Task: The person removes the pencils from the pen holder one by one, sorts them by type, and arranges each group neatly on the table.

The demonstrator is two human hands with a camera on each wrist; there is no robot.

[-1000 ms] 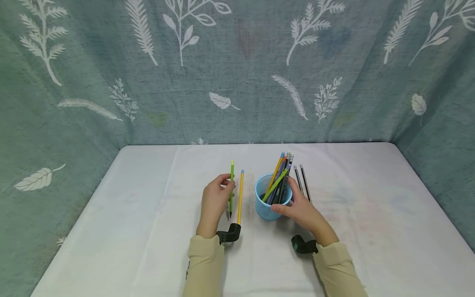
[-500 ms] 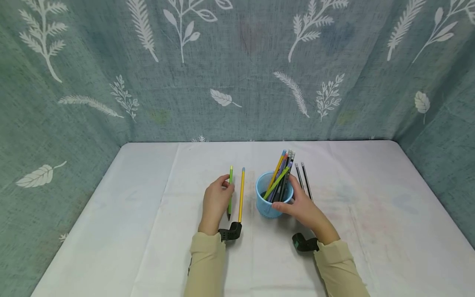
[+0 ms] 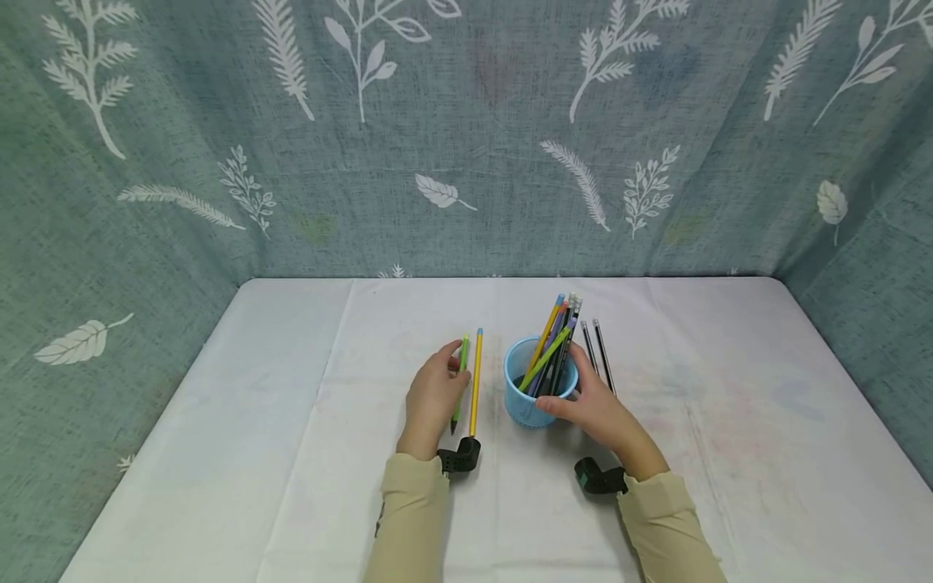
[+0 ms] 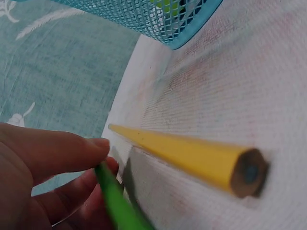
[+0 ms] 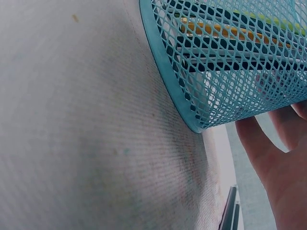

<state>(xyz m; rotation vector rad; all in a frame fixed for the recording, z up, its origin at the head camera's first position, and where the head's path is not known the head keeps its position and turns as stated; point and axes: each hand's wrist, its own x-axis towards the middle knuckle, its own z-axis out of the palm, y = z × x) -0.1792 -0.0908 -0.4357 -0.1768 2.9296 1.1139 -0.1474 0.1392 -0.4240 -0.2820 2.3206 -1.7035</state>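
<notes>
Between thumb and fingers, my left hand (image 3: 432,401) pinches a green pencil (image 3: 463,360), its dark tip pointing toward me. Just right of it a yellow pencil (image 3: 476,380) lies on the white cloth; the left wrist view shows this yellow pencil (image 4: 187,155) end-on, close beside the green pencil (image 4: 117,201). My right hand (image 3: 601,417) grips the blue mesh pencil cup (image 3: 525,411) from its right side, thumb at the near rim. Several pencils in yellow, green, purple and black lean to the right inside the cup. In the right wrist view, fingers wrap behind the mesh cup (image 5: 165,72).
Two black pencils (image 3: 604,356) lie on the cloth behind my right hand, partly hidden by it. The white-covered table (image 3: 291,486) extends around both hands. A teal leaf-patterned curtain (image 3: 466,227) stands along the back and sides.
My left hand has shifted slightly right with the green pencil, bringing it nearer the yellow one; the pencil's far end sits a little lower in view. My right hand stays on the cup.
</notes>
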